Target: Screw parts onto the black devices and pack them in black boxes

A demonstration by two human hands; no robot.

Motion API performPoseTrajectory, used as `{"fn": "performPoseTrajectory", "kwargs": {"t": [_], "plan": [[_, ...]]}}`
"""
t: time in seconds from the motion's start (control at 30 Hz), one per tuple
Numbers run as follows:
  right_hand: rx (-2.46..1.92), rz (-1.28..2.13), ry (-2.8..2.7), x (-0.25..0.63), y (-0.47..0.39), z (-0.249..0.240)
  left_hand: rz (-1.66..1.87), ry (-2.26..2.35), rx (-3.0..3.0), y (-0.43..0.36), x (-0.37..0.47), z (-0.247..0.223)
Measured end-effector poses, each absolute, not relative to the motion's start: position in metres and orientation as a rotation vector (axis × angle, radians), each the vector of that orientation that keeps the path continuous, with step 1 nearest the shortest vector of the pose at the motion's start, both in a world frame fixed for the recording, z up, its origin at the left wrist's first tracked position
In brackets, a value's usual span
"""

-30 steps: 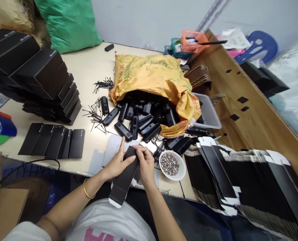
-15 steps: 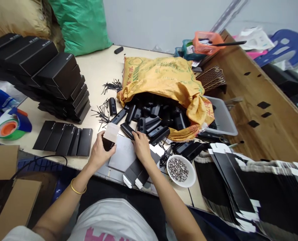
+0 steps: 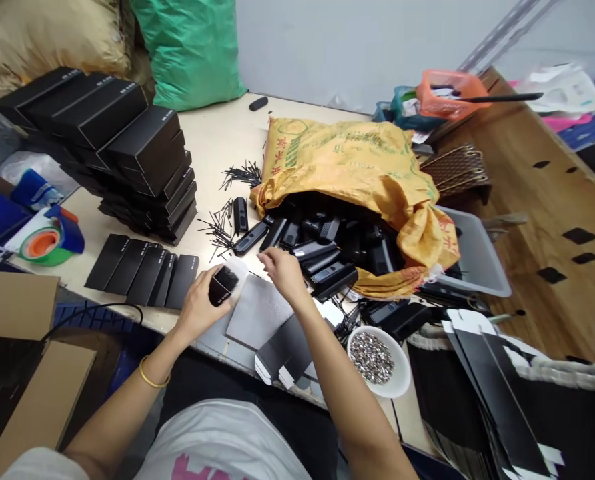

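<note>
Smooth grey wall (image 3: 327, 47) behind a cream tabletop (image 3: 217, 127); at right we note a grained wooden panel (image 3: 532, 220) with dark diamond shapes. Toward the back stands a crinkled green sack (image 3: 192, 53). Nearer us, a creased yellow sack (image 3: 347, 147) lies open, glossy black elongated devices (image 3: 327, 270) spilling from its mouth. Our left hand (image 3: 197, 307) is curled firmly round a square-ended black carton (image 3: 221, 288), its pale flap (image 3: 238, 268) raised, beside the flat grey pad (image 3: 257, 310). Our right hand (image 3: 283, 272) is just beyond the pad, close to the devices, fingers bent, tips near together; whether they pinch anything we cannot tell. Round white bowl (image 3: 403, 380): small shiny metal pieces (image 3: 372, 357) heaped inside. Left: rectangular black boxes (image 3: 142, 143), stacked, crisp-edged.
</note>
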State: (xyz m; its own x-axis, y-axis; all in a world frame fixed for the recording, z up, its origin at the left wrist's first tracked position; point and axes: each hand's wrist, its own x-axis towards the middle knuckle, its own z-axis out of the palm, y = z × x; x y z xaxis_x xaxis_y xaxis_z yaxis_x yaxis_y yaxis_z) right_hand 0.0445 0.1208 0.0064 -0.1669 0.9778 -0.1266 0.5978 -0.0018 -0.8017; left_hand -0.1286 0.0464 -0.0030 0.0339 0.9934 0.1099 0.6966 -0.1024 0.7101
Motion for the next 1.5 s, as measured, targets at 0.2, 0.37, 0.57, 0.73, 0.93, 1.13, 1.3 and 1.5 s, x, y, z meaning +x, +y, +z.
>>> {"fn": "performPoseTrajectory", "kwargs": {"t": [0.2,0.37,0.57,0.73,0.93,1.13,1.3,1.5], "plan": [[-1.817,0.978,-2.0,0.024,0.159,-0.012,1.029,1.581,1.64,0.041,-0.117,0.01],[-1.615,0.996,-1.59,0.081,0.126,0.022,1.1,1.379,1.59,0.045,-0.068,0.01],[-1.278,0.714,-1.254,0.098,0.051,0.049,1.093,1.281,1.685,0.043,-0.038,-0.004],[-1.409,0.559,-1.531,0.093,0.038,0.027,1.116,1.242,1.721,0.042,-0.036,-0.007],[-1.401,0.82,-1.207,0.083,0.051,0.002,1.061,1.007,1.845,0.042,-0.035,-0.009],[-1.327,0.552,-1.347,0.06,0.029,0.006,1.014,1.041,1.696,0.041,-0.037,-0.009],[-1.284,0.483,-1.327,0.058,0.024,-0.008,1.011,1.035,1.697,0.038,-0.037,-0.014],[-1.197,0.504,-1.622,0.058,0.013,-0.005,0.907,1.182,1.69,0.039,-0.049,-0.001]]}}
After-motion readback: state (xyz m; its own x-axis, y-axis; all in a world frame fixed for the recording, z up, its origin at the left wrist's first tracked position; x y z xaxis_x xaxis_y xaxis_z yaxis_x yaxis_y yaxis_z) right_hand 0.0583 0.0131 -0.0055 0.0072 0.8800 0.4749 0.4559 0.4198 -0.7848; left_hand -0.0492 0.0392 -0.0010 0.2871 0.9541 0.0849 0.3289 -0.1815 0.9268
